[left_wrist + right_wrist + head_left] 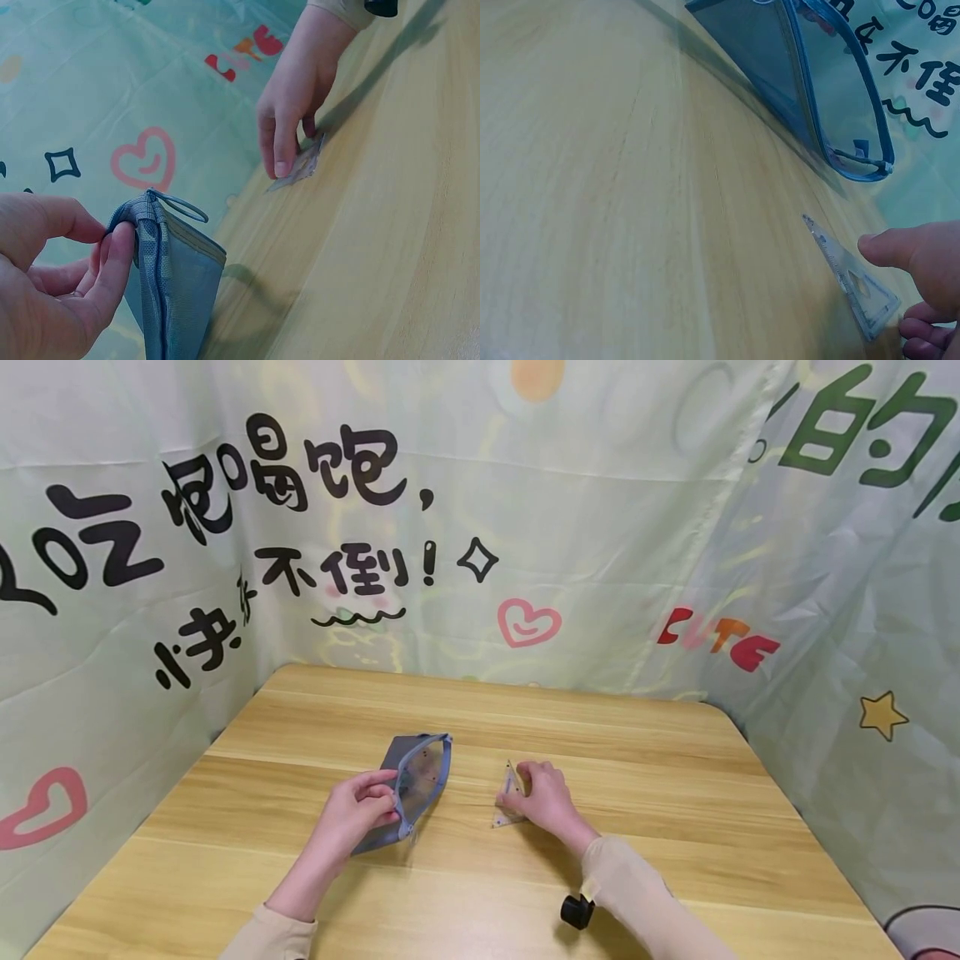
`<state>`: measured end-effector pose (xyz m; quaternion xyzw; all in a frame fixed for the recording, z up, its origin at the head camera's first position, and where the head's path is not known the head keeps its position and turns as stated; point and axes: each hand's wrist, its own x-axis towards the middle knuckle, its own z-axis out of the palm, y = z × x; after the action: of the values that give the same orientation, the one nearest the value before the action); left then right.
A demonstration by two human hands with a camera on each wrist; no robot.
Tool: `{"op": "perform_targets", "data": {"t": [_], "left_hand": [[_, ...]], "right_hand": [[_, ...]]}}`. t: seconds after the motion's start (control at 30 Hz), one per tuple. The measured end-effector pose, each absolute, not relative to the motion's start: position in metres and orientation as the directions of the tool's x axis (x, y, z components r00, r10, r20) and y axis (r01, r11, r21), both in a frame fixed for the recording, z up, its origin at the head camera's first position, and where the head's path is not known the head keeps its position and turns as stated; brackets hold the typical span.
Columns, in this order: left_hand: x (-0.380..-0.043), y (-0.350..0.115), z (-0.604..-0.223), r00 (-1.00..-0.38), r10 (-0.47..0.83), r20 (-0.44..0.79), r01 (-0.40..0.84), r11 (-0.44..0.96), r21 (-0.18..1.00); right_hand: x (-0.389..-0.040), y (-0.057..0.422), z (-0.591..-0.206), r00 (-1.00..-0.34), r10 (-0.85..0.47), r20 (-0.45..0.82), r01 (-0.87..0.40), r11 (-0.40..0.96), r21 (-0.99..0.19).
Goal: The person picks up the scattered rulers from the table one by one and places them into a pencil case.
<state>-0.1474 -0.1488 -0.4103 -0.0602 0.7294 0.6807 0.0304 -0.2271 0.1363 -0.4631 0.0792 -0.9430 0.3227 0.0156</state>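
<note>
My left hand (358,810) pinches the edge of a blue-grey zip pouch (187,277) between thumb and fingers. The pouch's mouth gapes, its zipper rim (877,112) facing to the right; a zip pull loop (184,208) sticks out from one end. To the right, a small clear plastic set square (859,292) with a cutout is tilted near the tabletop. My right hand (543,797) has its thumb and fingers around the set square, holding it by an edge; the exact contact is partly hidden. A gap of tabletop separates both things.
The wooden table (675,760) spreads around both hands. Printed cloth walls (600,527) rise behind and at both sides. A black wrist camera (577,911) hangs at the right sleeve, over the table.
</note>
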Motion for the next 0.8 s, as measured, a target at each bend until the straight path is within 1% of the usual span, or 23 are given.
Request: {"op": "perform_targets", "data": {"t": [0.63, 0.8], "left_hand": [[-0.1465, -0.1479, -0.4102, -0.991, -0.044, -0.126, -0.129, 0.070, 0.989], [-0.1464, -0.1478, -0.4100, -0.991, -0.046, -0.126, -0.129, 0.068, 0.989]], "right_hand": [[-0.2232, 0.1359, -0.4643, -0.985, -0.160, 0.068, -0.171, 0.826, -0.537], [-0.2247, 0.1371, -0.4653, -0.983, -0.174, 0.063, -0.180, 0.824, -0.538]]}}
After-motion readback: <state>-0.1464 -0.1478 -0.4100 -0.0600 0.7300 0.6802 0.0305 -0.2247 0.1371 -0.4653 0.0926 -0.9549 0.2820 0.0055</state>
